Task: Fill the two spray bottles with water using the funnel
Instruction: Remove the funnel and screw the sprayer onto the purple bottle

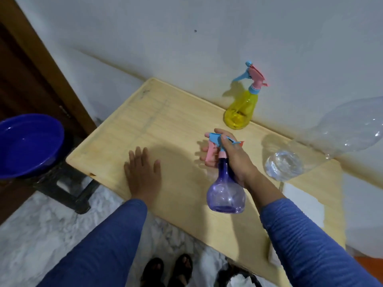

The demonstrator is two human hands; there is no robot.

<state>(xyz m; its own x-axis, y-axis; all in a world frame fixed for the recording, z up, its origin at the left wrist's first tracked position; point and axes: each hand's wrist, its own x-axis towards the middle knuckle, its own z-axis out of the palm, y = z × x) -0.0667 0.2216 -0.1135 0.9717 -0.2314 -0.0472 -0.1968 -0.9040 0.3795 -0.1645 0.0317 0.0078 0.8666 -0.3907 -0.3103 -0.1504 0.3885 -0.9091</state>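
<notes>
My right hand (234, 160) is closed around the neck and spray head of a purple spray bottle (226, 193), held upright just above the wooden table (165, 125). Its head is blue with a pink trigger. A yellow spray bottle (241, 110) with a pink and blue head stands by the wall at the table's far edge. My left hand (143, 172) rests flat on the table, fingers spread, holding nothing. A large clear plastic bottle (323, 141) with its bottom toward me lies at the right. No funnel is visible.
A blue basin (27, 146) sits on a dark stool (68, 189) left of the table. A white cloth or paper (304, 204) lies on the table's right side. The white wall runs along the table's far edge. My feet stand on marble floor (41, 235).
</notes>
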